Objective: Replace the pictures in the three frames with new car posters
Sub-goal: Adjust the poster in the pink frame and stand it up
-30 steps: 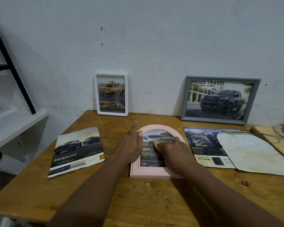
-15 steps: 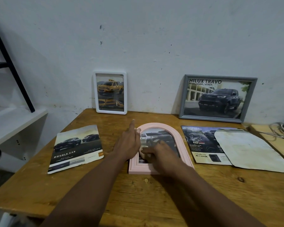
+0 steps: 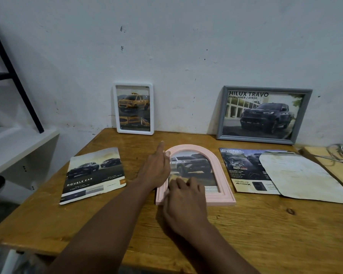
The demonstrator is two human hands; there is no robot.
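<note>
Here's the wall (image 3: 186,46), whitewashed and bluish in this dim, even light, scuffed with small dark chips and smudges, grubbier low down where it meets the table. The wooden table (image 3: 265,234) runs right across the view, honey-coloured planks with strong grain and one dark knot (image 3: 290,211) toward the right. Over on the left, a white shelf unit (image 3: 18,147) stands just beside the table (small holes dot its side panel), and a black slanted bar (image 3: 14,76) comes down onto it. Far right, a second, paler wooden surface (image 3: 333,169) sits just beside the table, with a tangle of cables (image 3: 339,153) lying on it
</note>
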